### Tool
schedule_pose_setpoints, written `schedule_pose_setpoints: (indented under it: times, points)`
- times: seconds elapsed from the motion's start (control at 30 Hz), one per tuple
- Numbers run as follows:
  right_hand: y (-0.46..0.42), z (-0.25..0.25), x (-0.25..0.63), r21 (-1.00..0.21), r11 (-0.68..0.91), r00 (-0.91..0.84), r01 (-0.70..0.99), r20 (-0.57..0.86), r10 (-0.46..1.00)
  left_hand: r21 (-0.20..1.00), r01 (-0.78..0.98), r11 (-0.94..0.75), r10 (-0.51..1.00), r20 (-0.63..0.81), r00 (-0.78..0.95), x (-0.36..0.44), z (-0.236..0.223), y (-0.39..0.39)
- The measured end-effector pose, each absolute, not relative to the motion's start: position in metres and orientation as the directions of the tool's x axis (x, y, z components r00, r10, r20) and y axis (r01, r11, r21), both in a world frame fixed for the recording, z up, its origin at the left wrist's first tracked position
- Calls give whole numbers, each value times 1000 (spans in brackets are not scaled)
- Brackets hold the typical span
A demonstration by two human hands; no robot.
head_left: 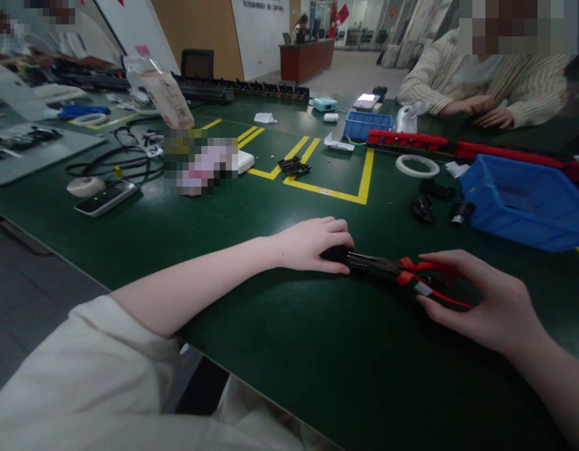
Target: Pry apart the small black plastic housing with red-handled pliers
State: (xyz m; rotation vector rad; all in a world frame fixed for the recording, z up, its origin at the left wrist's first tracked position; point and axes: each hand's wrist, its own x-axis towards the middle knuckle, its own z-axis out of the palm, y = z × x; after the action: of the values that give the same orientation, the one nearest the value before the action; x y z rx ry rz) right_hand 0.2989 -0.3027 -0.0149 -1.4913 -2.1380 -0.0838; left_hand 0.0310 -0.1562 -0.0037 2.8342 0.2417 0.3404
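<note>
My left hand [312, 243] is closed around a small black part [337, 254], holding it low over the green table. Fingers cover most of this part, so its kind does not show. In my right hand [486, 297] are long-nose pliers [409, 275] with red handles, gripped between thumb and fingers. The pliers' jaws point left and meet the end of the black part beside my left fingertips. Whether the jaws are clamped on it, I cannot tell.
Right of my hands stands a blue bin [524, 207], with several black pieces [423, 208] and a white tape roll [417, 166] near it. Yellow tape [327, 190] marks the green table [223, 232]. Leftward are a bottle [164, 94] and cables [124, 156]. A person [481, 94] sits opposite.
</note>
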Motion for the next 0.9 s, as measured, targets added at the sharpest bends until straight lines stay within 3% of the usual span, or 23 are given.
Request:
schedule_pose_setpoints:
  times: [0.9]
  points:
    - [-303,-13,295,-264,401,-275,877,409,870,247,123,-961,178,212,961,32,-5,-156]
